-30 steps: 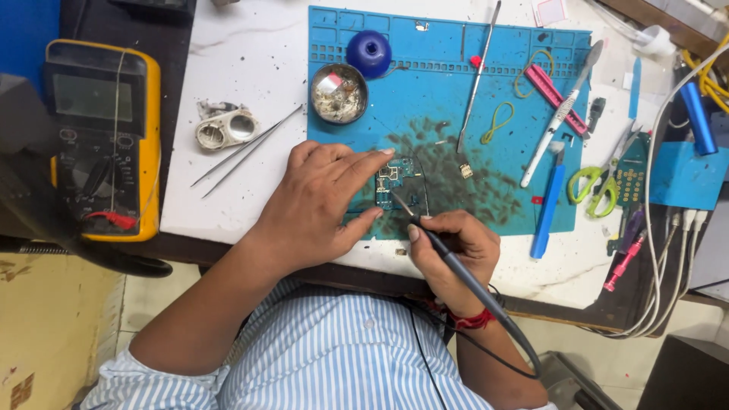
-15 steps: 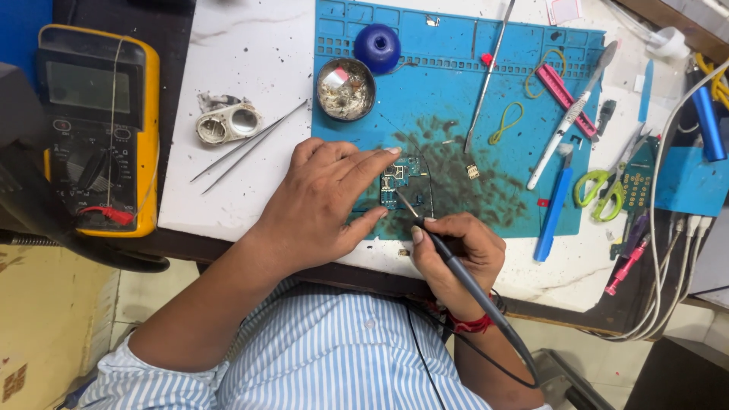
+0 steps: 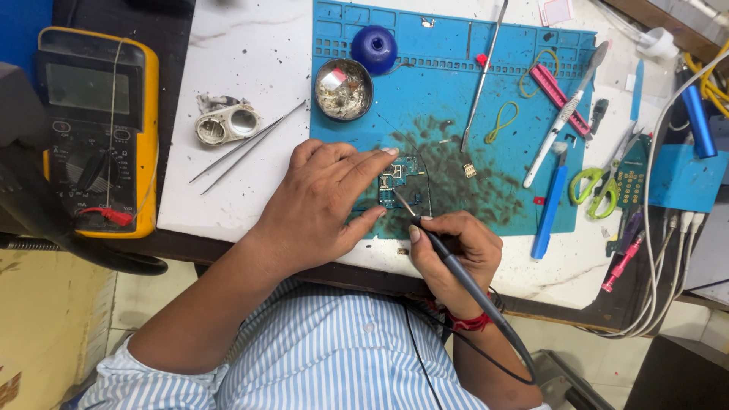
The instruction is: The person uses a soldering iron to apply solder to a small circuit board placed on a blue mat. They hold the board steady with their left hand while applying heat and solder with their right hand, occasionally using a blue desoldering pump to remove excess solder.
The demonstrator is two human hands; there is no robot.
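Observation:
A small blue-green circuit board (image 3: 402, 176) lies on the stained blue work mat (image 3: 456, 99). My left hand (image 3: 319, 205) rests flat on the mat, its fingertips pressing the board's left edge. My right hand (image 3: 456, 247) grips a dark soldering iron (image 3: 456, 269) like a pen. The iron's tip touches the board near its lower middle. Its cable runs back past my red wrist thread.
A yellow multimeter (image 3: 99, 129) lies at the left. Tweezers (image 3: 247, 148) and a small metal holder (image 3: 226, 125) sit on the white table. On the mat are a round tin (image 3: 343, 89), a blue dome (image 3: 373, 47), probes and a blue-handled tool (image 3: 548, 205). Green scissors (image 3: 596, 190) and cables lie at the right.
Both hands stay on the board with the iron's tip held against it. The view has shifted slightly; nothing else has visibly moved.

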